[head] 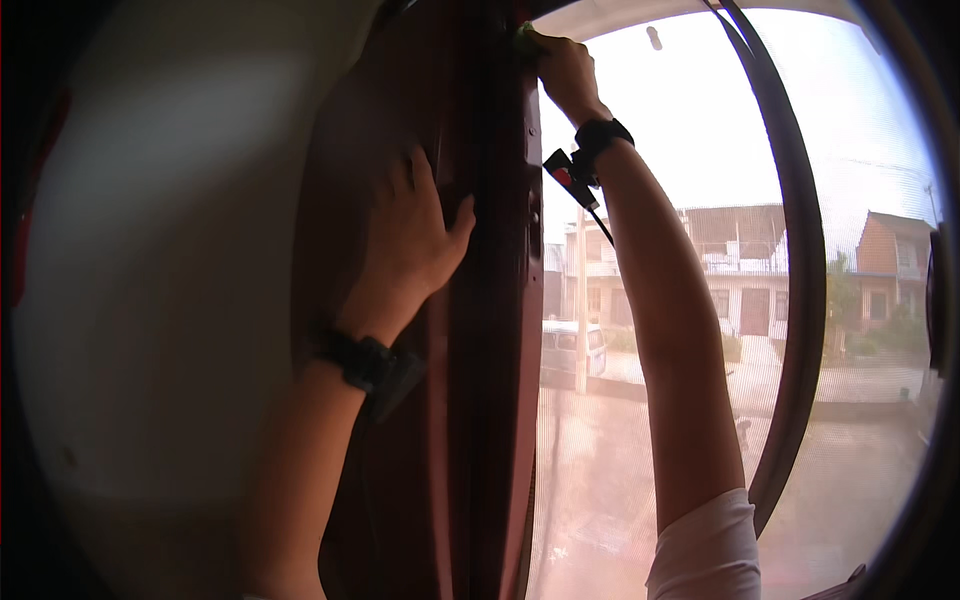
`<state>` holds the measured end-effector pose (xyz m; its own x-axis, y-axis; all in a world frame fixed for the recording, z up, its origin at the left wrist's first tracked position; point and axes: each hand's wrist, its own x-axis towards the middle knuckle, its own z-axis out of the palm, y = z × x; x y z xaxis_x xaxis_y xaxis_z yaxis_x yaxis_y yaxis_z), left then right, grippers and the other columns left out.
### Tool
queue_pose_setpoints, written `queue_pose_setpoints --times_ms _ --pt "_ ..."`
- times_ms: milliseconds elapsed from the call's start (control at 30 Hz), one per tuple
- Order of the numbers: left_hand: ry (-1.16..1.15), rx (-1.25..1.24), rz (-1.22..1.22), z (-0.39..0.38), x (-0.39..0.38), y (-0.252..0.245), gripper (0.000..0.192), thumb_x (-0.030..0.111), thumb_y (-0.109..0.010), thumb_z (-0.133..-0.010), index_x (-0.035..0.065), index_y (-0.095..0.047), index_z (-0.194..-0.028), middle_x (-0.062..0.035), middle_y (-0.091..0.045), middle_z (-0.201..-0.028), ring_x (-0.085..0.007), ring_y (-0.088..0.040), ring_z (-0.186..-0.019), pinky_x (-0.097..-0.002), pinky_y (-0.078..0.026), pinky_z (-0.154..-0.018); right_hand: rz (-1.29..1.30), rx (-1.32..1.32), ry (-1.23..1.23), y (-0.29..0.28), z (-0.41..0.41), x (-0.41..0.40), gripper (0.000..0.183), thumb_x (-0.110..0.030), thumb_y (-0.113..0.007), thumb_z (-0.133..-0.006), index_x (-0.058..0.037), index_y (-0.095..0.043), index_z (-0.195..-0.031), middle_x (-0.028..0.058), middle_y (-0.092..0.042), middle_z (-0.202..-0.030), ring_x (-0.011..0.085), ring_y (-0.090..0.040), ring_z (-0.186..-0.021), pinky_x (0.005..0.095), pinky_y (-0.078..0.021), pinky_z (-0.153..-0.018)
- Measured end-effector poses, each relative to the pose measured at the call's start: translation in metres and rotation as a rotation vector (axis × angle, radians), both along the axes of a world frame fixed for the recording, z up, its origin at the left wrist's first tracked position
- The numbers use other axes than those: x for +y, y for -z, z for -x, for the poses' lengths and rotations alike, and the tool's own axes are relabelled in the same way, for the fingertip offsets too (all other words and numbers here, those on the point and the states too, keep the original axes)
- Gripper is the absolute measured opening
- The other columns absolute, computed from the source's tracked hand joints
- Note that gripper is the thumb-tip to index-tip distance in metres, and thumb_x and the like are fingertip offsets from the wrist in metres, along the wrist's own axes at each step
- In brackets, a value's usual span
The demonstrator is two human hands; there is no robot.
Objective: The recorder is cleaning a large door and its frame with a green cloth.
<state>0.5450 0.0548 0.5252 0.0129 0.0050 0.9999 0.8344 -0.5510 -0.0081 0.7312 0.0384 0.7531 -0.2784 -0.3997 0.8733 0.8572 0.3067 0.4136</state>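
Note:
My right hand [568,73] is raised at the top of the dark red door frame [529,300], closed on a green cloth [529,41] that it holds against the frame's edge. Lower and to the left, my left hand [412,232] lies with spread fingers on the dark red door panel [352,165], with nothing visible in it. Black straps with small devices circle both wrists, and a black cable hangs from the right one. What lies under the left palm is hidden.
A pale wall [187,300] fills the left side in shadow. On the right, a fine mesh curtain [600,465] with a dark curved band [806,300] spans the opening. Through it show a parked van [570,349], a pole and brick houses.

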Motion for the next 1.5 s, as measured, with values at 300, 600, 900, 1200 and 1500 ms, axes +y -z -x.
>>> queue_pose_setpoints --times_ms 300,600,900,1200,1500 --pt "0.157 -0.014 -0.188 0.006 -0.011 0.109 0.072 0.03 -0.055 -0.091 -0.0108 -0.024 -0.142 -0.0354 -0.036 -0.138 -0.048 -0.045 -0.122 -0.0544 -0.043 -0.098 -0.154 -0.122 0.294 -0.007 0.001 -0.027 0.035 -0.005 -0.059 -0.081 -0.0152 -0.07 -0.113 0.0209 -0.069 -0.092 0.0377 -0.067 -0.084 0.0458 -0.0554 -0.075" --pt "0.246 -0.113 -0.133 0.036 -0.04 0.059 0.07 0.037 -0.049 -0.094 -0.0064 -0.026 -0.143 -0.0336 -0.036 -0.139 -0.0481 -0.044 -0.124 -0.0537 -0.039 -0.103 -0.013 -0.213 -0.025 0.051 0.042 -0.069 0.026 -0.003 -0.055 -0.081 -0.0083 -0.072 -0.099 0.0227 -0.066 -0.082 0.0363 -0.068 -0.077 0.0413 -0.053 -0.071" --pt "0.25 -0.031 -0.193 0.025 -0.031 0.063 0.068 0.032 -0.053 -0.091 -0.0053 -0.028 -0.142 -0.0329 -0.038 -0.138 -0.0453 -0.043 -0.126 -0.0515 -0.039 -0.104 0.071 -0.197 0.152 0.076 0.021 -0.066 0.018 -0.002 -0.052 -0.081 -0.0056 -0.069 -0.084 0.0181 -0.066 -0.073 0.0356 -0.067 -0.074 0.0432 -0.0509 -0.066" --pt "0.331 -0.011 -0.303 0.025 -0.012 0.065 0.058 0.016 -0.056 -0.09 0.0037 -0.035 -0.142 -0.0218 -0.048 -0.137 -0.0374 -0.05 -0.124 -0.0433 -0.043 -0.103 0.206 -0.137 0.133 0.102 0.017 -0.053 0.018 -0.011 -0.054 -0.09 -0.0054 -0.069 -0.098 0.0175 -0.067 -0.071 0.0247 -0.069 -0.067 0.0373 -0.0503 -0.058" --pt "0.395 0.043 -0.186 0.027 -0.026 0.067 0.053 0.022 -0.056 -0.094 0.0072 -0.04 -0.142 -0.0185 -0.048 -0.139 -0.0331 -0.048 -0.127 -0.0427 -0.041 -0.106 0.315 -0.135 0.058 0.123 0.003 -0.054 0.022 -0.016 -0.05 -0.099 -0.0052 -0.069 -0.103 0.011 -0.068 -0.068 0.014 -0.064 -0.062 0.031 -0.0494 -0.057"
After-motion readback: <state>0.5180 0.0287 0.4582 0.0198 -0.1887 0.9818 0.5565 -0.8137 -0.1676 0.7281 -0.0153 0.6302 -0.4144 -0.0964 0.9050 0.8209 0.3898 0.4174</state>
